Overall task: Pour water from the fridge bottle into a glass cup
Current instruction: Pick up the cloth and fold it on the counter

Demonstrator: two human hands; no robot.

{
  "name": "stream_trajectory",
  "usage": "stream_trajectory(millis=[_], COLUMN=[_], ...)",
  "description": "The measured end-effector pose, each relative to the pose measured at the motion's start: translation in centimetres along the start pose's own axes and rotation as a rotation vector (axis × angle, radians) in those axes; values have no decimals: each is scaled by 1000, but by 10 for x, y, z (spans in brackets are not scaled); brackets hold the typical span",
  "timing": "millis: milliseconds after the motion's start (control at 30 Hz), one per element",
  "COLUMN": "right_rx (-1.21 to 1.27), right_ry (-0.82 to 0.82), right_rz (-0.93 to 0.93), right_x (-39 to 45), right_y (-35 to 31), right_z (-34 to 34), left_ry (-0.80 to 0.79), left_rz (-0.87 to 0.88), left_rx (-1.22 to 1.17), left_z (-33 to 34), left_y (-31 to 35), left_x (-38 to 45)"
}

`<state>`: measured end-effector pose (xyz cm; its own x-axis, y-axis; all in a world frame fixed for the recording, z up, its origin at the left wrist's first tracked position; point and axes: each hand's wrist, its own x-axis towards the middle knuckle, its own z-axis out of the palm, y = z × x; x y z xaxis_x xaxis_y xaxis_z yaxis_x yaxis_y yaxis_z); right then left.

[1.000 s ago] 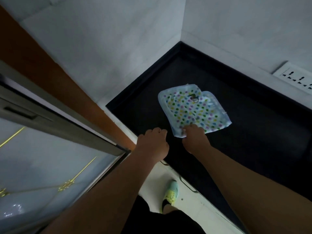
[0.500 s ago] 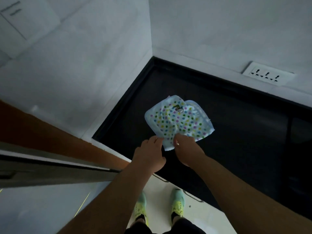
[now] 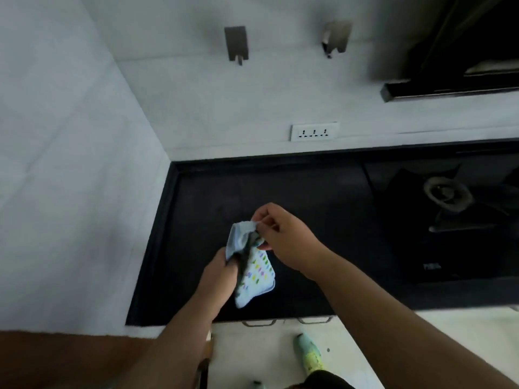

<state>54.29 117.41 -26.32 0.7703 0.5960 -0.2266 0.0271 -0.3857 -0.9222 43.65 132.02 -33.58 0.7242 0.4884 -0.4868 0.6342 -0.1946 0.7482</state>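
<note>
A light blue cloth with coloured dots point(image 3: 257, 273) hangs lifted above the black countertop point(image 3: 323, 209). My left hand point(image 3: 220, 272) grips its left edge from below. My right hand point(image 3: 283, 237) pinches its top corner between thumb and fingers. No bottle and no glass cup are in view.
A gas hob point(image 3: 446, 197) lies in the counter at the right. A white socket strip point(image 3: 314, 131) and two metal hooks point(image 3: 236, 44) are on the back wall. A brown panel point(image 3: 56, 357) runs along the lower left. Drawer handles point(image 3: 283, 322) and my shoe point(image 3: 307, 352) show below the counter.
The cloth lay flat on the counter with both hands at its near corner. Now both hands have lifted it, crumpled, off the surface. The view has swung right and up.
</note>
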Motion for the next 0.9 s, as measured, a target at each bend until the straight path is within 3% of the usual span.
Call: stream_trajectory(millis=[67, 200, 300, 467, 567, 633, 767, 900], right_rx=[97, 165, 97, 136, 122, 88, -51, -292], right_ry=[97, 253, 398, 713, 1000, 1142, 1340, 1474], right_rz=[12, -11, -22, 32, 123, 203, 254, 275], right_x=[-17, -57, -94, -168, -223, -261, -337, -408], right_y=[-9, -31, -42, -32, -6, 13, 50, 84], right_z=[-7, -22, -33, -62, -90, -106, -131, -150], left_ry=[-38, -459, -639, -380, -483, -538, -654, -798], left_rz=[69, 199, 336, 454, 658, 759, 986, 1086], left_rx=[-69, -68, 52, 142, 125, 245, 366, 463], left_z=[-5, 2, 27, 86, 118, 141, 195, 264], left_y=[14, 33, 49, 92, 118, 136, 167, 182], left_x=[-8, -26, -34, -61, -90, -114, -165, -227])
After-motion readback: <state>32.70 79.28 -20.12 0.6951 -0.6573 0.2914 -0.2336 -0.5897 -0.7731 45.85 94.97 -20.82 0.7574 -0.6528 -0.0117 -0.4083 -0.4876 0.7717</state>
